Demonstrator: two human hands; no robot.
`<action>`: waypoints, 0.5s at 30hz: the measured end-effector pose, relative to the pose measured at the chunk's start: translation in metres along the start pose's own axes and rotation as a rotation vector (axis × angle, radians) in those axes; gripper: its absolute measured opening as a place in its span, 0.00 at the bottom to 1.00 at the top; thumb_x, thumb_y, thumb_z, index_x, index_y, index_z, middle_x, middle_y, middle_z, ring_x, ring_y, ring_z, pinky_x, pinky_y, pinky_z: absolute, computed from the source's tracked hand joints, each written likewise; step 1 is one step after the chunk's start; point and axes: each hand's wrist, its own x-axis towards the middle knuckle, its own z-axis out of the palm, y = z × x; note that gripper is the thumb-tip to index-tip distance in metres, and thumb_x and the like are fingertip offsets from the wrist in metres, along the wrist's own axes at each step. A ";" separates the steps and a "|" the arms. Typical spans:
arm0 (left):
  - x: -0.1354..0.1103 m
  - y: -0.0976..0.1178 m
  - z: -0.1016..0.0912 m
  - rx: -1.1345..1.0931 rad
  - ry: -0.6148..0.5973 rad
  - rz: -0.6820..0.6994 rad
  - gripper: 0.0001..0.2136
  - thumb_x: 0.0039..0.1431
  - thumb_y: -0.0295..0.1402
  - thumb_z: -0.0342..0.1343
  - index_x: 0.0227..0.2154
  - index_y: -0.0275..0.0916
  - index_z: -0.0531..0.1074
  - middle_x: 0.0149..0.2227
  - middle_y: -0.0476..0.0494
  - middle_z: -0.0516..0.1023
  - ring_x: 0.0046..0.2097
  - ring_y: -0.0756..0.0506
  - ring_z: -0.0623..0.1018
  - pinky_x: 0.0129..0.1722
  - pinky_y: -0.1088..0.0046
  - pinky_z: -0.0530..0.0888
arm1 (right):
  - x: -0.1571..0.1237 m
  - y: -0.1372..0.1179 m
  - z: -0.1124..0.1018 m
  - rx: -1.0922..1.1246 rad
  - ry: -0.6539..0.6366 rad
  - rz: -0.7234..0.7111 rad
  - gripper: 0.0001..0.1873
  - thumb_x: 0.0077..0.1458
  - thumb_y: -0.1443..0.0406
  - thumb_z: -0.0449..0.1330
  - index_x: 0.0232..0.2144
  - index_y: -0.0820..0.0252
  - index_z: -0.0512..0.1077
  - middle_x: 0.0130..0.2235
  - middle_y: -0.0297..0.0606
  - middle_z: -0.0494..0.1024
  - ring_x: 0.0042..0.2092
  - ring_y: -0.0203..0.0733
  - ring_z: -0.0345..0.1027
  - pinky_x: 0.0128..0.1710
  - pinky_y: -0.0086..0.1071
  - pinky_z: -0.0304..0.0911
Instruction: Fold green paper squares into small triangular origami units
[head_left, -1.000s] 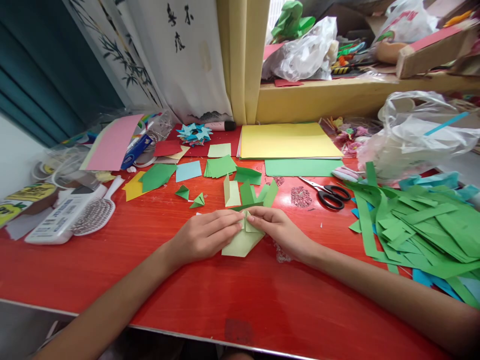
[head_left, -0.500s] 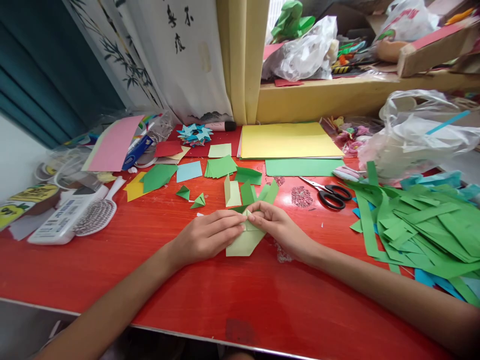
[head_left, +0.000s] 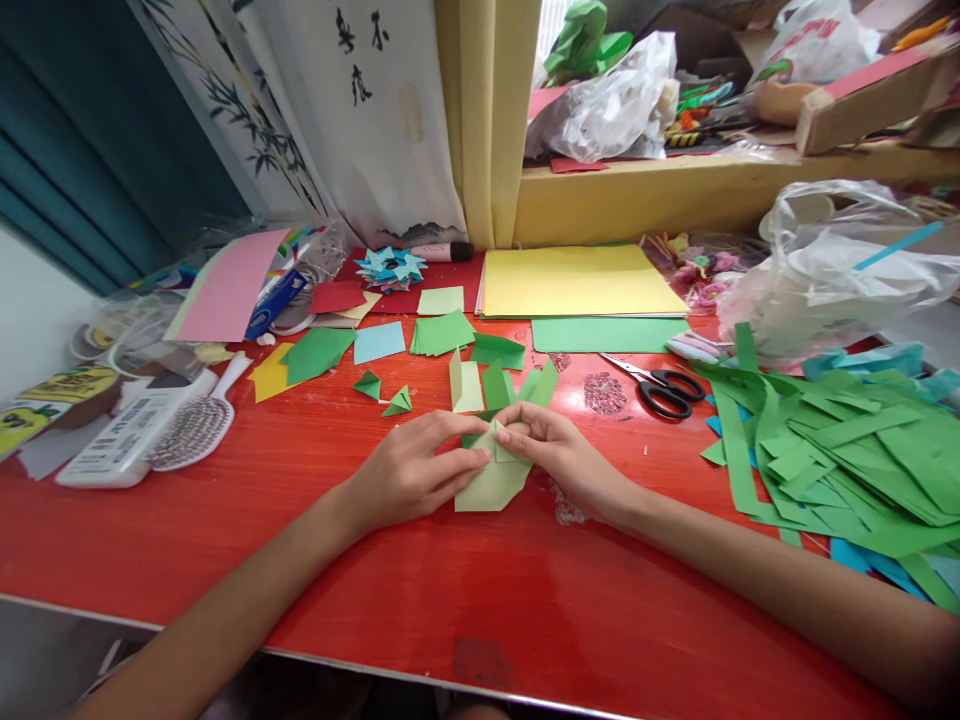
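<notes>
Between my two hands, over the red table, is a pale green sheet of paper (head_left: 491,487) with folded edges and a pointed flap at its top. My left hand (head_left: 416,465) has its thumb and fingers closed on the paper's left side. My right hand (head_left: 551,440) pinches the upper right part near the flap; some of its fingers are hidden behind the paper. Just beyond lie folded green papers (head_left: 541,382) and a creased pale green paper (head_left: 466,385). Two small folded green pieces (head_left: 397,401) rest to the left.
Black-handled scissors (head_left: 664,392) lie to the right, beside a heap of green paper strips (head_left: 862,450). A yellow sheet stack (head_left: 577,282) is at the back. At left are a hairbrush (head_left: 196,425) and a white box (head_left: 124,435). A plastic bag (head_left: 832,290) stands at back right.
My left hand's upper fingers have lifted and spread a little, uncovering more of the paper's left side. My right hand keeps its pinch in nearly the same place.
</notes>
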 end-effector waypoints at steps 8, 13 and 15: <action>0.001 0.000 0.001 -0.120 -0.044 -0.074 0.06 0.54 0.24 0.53 0.36 0.37 0.70 0.34 0.42 0.70 0.36 0.48 0.71 0.34 0.72 0.71 | 0.001 0.000 0.001 -0.004 0.031 0.008 0.07 0.54 0.62 0.58 0.30 0.60 0.65 0.26 0.33 0.73 0.28 0.33 0.67 0.27 0.27 0.61; 0.002 0.003 0.002 -0.159 -0.082 -0.116 0.05 0.56 0.25 0.52 0.34 0.35 0.71 0.31 0.43 0.68 0.33 0.49 0.69 0.31 0.73 0.69 | 0.000 0.000 0.003 -0.039 0.055 0.005 0.08 0.53 0.62 0.58 0.29 0.60 0.65 0.27 0.33 0.73 0.28 0.33 0.66 0.27 0.27 0.61; 0.003 0.004 0.003 -0.203 -0.089 -0.137 0.05 0.56 0.25 0.51 0.34 0.35 0.70 0.31 0.43 0.68 0.33 0.50 0.69 0.31 0.74 0.69 | -0.001 -0.001 0.003 -0.066 0.070 0.004 0.09 0.54 0.61 0.58 0.28 0.60 0.64 0.26 0.32 0.72 0.26 0.32 0.65 0.26 0.26 0.59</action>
